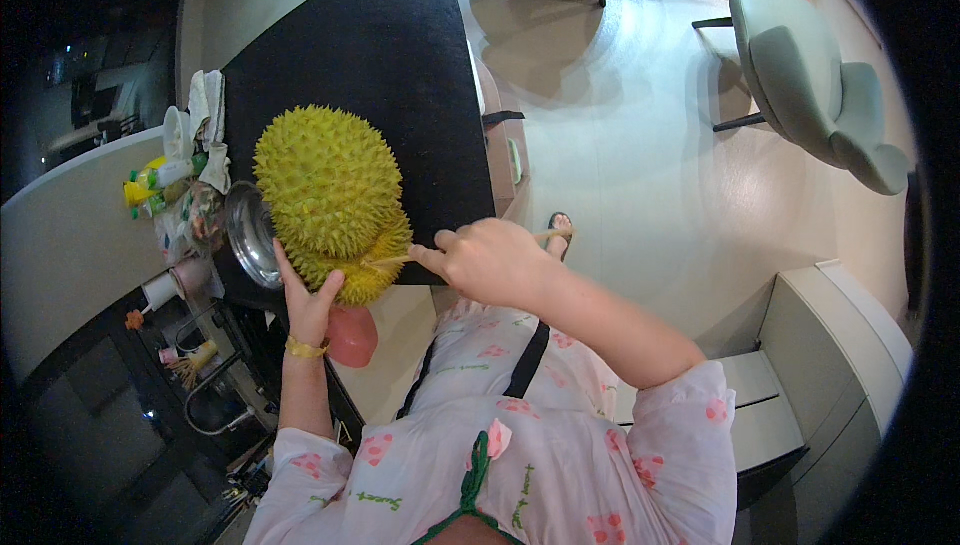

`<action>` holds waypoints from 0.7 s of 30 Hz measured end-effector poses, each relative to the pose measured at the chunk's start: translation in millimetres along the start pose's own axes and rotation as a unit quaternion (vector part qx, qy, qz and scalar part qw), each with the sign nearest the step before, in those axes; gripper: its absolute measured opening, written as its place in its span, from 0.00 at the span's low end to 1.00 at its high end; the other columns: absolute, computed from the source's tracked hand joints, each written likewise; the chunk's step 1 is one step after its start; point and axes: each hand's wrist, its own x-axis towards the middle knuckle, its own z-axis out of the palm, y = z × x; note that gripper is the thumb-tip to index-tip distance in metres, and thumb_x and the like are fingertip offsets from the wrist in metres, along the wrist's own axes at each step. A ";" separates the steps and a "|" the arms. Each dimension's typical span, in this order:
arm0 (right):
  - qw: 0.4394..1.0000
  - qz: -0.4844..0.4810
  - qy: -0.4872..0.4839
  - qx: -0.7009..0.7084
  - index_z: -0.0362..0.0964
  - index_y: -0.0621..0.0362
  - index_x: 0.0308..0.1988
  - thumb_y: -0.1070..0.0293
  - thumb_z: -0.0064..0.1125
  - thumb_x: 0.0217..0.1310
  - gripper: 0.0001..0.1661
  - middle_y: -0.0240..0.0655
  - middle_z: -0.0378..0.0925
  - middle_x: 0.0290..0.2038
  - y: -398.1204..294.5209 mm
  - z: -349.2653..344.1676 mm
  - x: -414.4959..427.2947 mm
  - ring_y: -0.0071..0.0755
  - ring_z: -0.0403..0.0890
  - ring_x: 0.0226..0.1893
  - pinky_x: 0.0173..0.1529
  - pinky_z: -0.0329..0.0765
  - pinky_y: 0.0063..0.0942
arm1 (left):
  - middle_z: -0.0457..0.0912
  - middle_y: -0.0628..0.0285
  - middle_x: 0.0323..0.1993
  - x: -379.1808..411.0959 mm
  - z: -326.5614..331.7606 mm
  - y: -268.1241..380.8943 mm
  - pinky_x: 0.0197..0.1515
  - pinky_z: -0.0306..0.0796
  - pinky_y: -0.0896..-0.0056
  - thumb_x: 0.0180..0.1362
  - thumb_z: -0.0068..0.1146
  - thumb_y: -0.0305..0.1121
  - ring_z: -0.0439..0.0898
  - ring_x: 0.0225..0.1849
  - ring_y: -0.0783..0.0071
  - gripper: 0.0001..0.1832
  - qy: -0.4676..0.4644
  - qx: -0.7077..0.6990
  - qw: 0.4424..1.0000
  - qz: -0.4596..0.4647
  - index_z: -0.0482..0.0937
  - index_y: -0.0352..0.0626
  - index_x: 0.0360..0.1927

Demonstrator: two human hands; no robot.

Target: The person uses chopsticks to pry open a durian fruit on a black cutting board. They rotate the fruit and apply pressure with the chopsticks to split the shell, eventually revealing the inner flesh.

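A large, spiky yellow-green durian (330, 185) lies on a black tabletop (375, 42), near its front edge. My left hand (309, 301) rests against the durian's near side, fingers apart, with the thumb on the husk. A thin, light-coloured stick (388, 261) is gripped in my right hand (480, 256). One end of the stick touches the durian near a crease in the husk, and the other end sticks out behind the hand. A shiny metal bowl (253, 236) stands left of the durian, partly covered by it.
Cloths (206, 106), bottles (161, 173) and plastic bags (199, 218) crowd the left edge of the table. A pink container (352, 336) is below the front edge. At lower left is a curved metal tap (217, 425). A pale green chair (802, 79) stands to the right.
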 end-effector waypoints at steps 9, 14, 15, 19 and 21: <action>0.999 -0.051 -0.015 0.009 0.83 0.54 0.37 0.66 0.61 0.53 0.10 0.42 0.83 0.27 23.0 -6.9 20.5 0.47 0.87 0.30 0.33 0.83 0.42 | 0.56 0.49 0.74 -2.1 -0.1 3.7 0.73 0.55 0.60 0.55 0.73 0.37 0.61 0.71 0.59 0.61 -0.007 -0.014 1.000 -0.005 0.38 0.43 0.81; 0.999 -0.003 -0.046 -0.002 0.76 0.54 0.58 0.67 0.59 0.57 0.27 0.39 0.81 0.34 1.6 -3.4 7.2 0.42 0.87 0.30 0.31 0.83 0.37 | 0.56 0.50 0.74 -2.7 0.1 1.4 0.73 0.55 0.60 0.55 0.73 0.37 0.60 0.72 0.59 0.60 -0.007 -0.044 0.999 -0.023 0.38 0.43 0.81; 0.999 0.000 -0.043 0.005 0.75 0.55 0.59 0.68 0.58 0.57 0.28 0.39 0.81 0.35 1.3 -2.9 5.4 0.42 0.87 0.30 0.31 0.83 0.36 | 0.56 0.50 0.74 -2.9 0.6 1.3 0.73 0.55 0.60 0.56 0.73 0.36 0.60 0.72 0.59 0.60 -0.006 -0.042 0.999 -0.015 0.38 0.43 0.81; 0.999 0.016 -0.034 0.006 0.75 0.61 0.57 0.68 0.59 0.55 0.28 0.40 0.81 0.33 -10.8 0.6 1.8 0.40 0.87 0.29 0.30 0.83 0.34 | 0.55 0.50 0.74 -3.1 0.6 2.7 0.73 0.54 0.60 0.56 0.73 0.35 0.60 0.72 0.60 0.60 -0.005 -0.025 1.000 -0.007 0.38 0.42 0.80; 0.998 0.054 -0.011 0.004 0.76 0.64 0.55 0.68 0.59 0.55 0.26 0.40 0.81 0.31 -32.2 4.7 1.2 0.39 0.86 0.27 0.28 0.82 0.33 | 0.55 0.50 0.74 -3.0 -0.4 3.1 0.73 0.54 0.60 0.55 0.73 0.36 0.59 0.72 0.60 0.60 -0.009 -0.015 1.000 -0.004 0.38 0.42 0.80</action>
